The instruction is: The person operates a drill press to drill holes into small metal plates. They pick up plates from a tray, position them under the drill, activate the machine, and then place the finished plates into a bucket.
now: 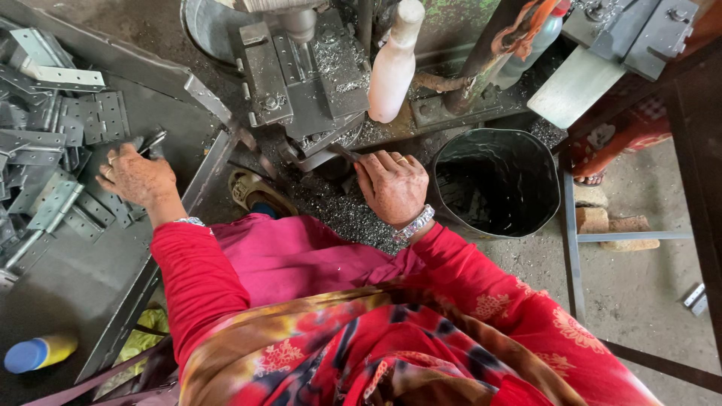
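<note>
My left hand point(135, 177) rests on a pile of grey metal hinges point(56, 150) in a steel tray at the left, its fingers closed around one hinge point(150, 141). My right hand point(391, 184) reaches to the base of a drill press point(304, 75) and pinches a small metal piece point(344, 153) at the clamp. Metal shavings point(338, 210) cover the machine table and the floor below it. Both arms wear red sleeves, and a bracelet sits on each wrist.
A black bucket point(496, 180) stands right of my right hand. A white bottle point(395, 64) stands by the machine. A blue and yellow bottle point(37, 353) lies at the tray's near corner. My sandalled foot point(256, 192) shows below the machine. Another person's foot point(590, 179) is at the right.
</note>
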